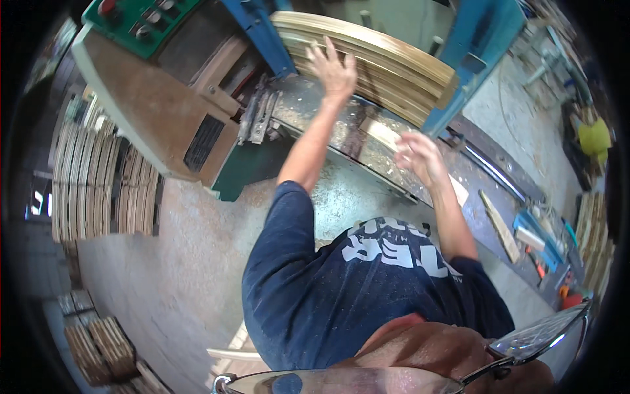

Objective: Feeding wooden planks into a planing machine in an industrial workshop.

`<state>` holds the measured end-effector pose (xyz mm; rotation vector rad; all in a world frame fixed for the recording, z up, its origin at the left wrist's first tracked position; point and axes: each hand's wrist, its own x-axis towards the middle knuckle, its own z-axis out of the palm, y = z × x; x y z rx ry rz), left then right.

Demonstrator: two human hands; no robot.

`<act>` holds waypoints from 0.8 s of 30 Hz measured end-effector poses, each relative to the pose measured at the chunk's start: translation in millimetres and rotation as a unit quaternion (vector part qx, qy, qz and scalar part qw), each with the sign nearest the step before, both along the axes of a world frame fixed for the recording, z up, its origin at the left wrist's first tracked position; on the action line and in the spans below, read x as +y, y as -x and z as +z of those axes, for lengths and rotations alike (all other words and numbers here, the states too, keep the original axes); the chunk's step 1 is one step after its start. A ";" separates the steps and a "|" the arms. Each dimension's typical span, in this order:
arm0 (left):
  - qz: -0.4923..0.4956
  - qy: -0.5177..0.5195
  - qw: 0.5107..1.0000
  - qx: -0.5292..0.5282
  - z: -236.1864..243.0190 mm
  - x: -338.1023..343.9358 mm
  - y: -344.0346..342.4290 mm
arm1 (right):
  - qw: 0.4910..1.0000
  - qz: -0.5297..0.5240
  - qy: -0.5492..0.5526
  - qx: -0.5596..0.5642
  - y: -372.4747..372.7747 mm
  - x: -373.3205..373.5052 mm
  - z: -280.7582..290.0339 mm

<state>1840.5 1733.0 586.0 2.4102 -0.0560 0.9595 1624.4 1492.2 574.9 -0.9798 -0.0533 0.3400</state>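
1. Wooden boards [367, 60], layered as a stack, stand between blue uprights [467, 85], which presumably keep them aligned.
2. Left hand [333, 75]: fingers spread wide at the stack's near face, probably to steady it; contact cannot be confirmed; nothing is gripped.
3. Right hand [422, 157]: fingers loosely half-curled, in front of the stack, beside a pale strip [382, 136] on the counter [295, 102]; no held item shows.
4. Shirt [394, 246], nearer the wearer than the stack: large white lettering. Control panel [147, 26], left of the stack: no legible labels.
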 end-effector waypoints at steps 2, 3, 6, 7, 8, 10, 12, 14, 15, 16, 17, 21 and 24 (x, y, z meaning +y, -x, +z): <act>0.010 0.220 0.975 0.034 -17.3 -24.2 -14.1 | 1.000 -0.011 0.008 0.028 29.1 -17.1 -27.6; 0.027 0.322 0.945 0.057 -11.9 -43.2 -21.0 | 0.999 -0.021 0.021 0.040 41.9 -29.2 -41.6; 0.115 0.452 0.872 0.148 35.2 -85.8 -32.4 | 0.998 -0.015 0.003 0.059 81.3 -63.3 -61.6; 0.149 0.482 0.849 0.159 44.1 -92.2 -32.3 | 0.997 -0.029 0.014 0.073 93.2 -71.1 -58.5; 0.175 0.492 0.839 0.151 43.0 -96.5 -35.7 | 0.995 -0.045 0.024 0.084 97.6 -77.2 -54.6; 0.174 0.493 0.840 0.145 41.2 -95.5 -38.1 | 0.995 -0.037 0.031 0.082 100.5 -86.7 -50.0; 0.156 0.493 0.839 0.166 42.6 -89.1 -37.6 | 0.995 -0.032 0.043 0.085 102.5 -91.0 -45.5; 0.116 0.513 0.825 0.208 45.5 -79.4 -31.4 | 0.996 0.005 0.043 0.084 98.6 -94.3 -45.7; 0.114 0.521 0.818 0.215 41.8 -64.5 -26.4 | 0.995 0.043 0.040 0.081 96.9 -92.3 -46.6; 0.076 0.516 0.832 0.191 32.8 -62.1 -14.2 | 0.993 0.075 0.041 0.078 95.2 -95.3 -49.8; 0.061 0.511 0.845 0.147 22.6 -62.3 5.8 | 0.992 0.086 0.045 0.081 94.0 -95.6 -52.4; -0.093 0.553 0.828 -0.003 -5.3 -106.8 166.0 | 0.978 0.181 0.056 0.090 107.7 -122.6 -72.6; -0.003 0.618 0.786 0.001 -91.5 -121.1 318.1 | 0.954 0.271 0.067 0.110 117.0 -127.3 -94.7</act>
